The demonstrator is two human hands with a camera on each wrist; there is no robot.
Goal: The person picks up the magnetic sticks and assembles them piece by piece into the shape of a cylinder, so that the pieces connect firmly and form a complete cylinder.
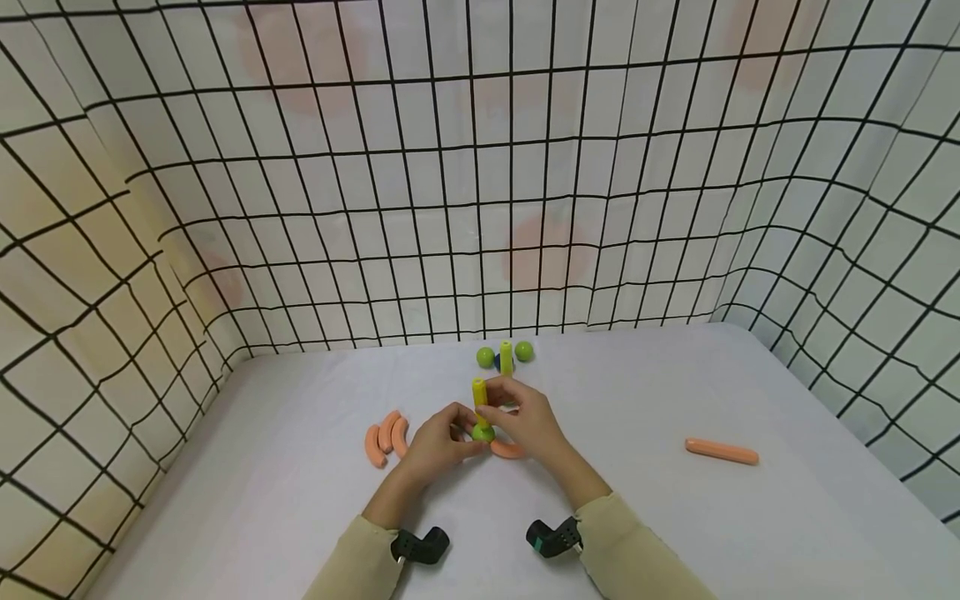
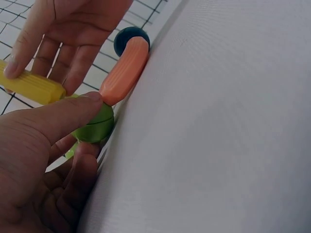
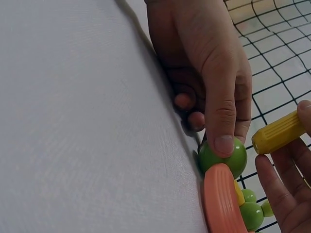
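My left hand [image 1: 435,439] pinches a green ball [image 3: 231,158] low at the table surface. Above that ball, my right hand [image 1: 527,415] holds a yellow ribbed rod [image 3: 279,133] between thumb and fingers. In the right wrist view a small gap shows between the rod's lower end and the ball. A curved orange piece [image 2: 125,70] meets the ball at one end. At its other end sits a dark blue-green ball [image 2: 129,39], seen in the left wrist view; in the head view my right hand hides it.
Several curved orange pieces [image 1: 386,435] lie left of my left hand. Farther back stand two green balls [image 1: 524,351], a lime rod [image 1: 506,354] and a dark blue ball [image 1: 498,362]. A straight orange rod [image 1: 722,452] lies right. Black grid netting [image 1: 510,200] surrounds the white table [image 1: 300,500].
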